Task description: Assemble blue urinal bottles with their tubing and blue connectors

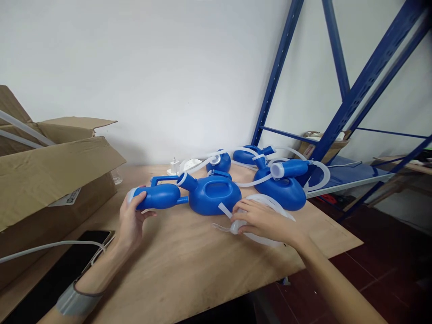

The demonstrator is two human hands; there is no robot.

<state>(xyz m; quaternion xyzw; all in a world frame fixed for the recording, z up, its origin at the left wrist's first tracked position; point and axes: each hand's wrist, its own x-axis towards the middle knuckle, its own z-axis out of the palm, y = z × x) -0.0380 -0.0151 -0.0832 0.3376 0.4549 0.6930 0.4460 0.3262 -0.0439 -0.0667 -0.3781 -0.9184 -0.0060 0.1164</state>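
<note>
My left hand (133,216) grips a blue plastic bottle (160,197) by its whitish end; it is cylindrical, with a side handle and a narrow blue stem. The stem points toward a blue urinal bottle (216,204), a jug with a hand opening and a slanted neck, lying on the table. I cannot tell whether the two touch. My right hand (249,216) is closed on a coiled translucent tube (266,242) and a cloudy plastic cap (235,226), in front of that jug. Behind it, another blue jug (281,193) has a blue cylinder (293,168) resting over it.
More blue bottles (246,155) and white tubes lie toward the wall. An open cardboard box (60,166) stands at the left beside a black flat object (60,279). A white plug and power strip (189,164) sit behind. Blue shelving (351,112) rises at the right.
</note>
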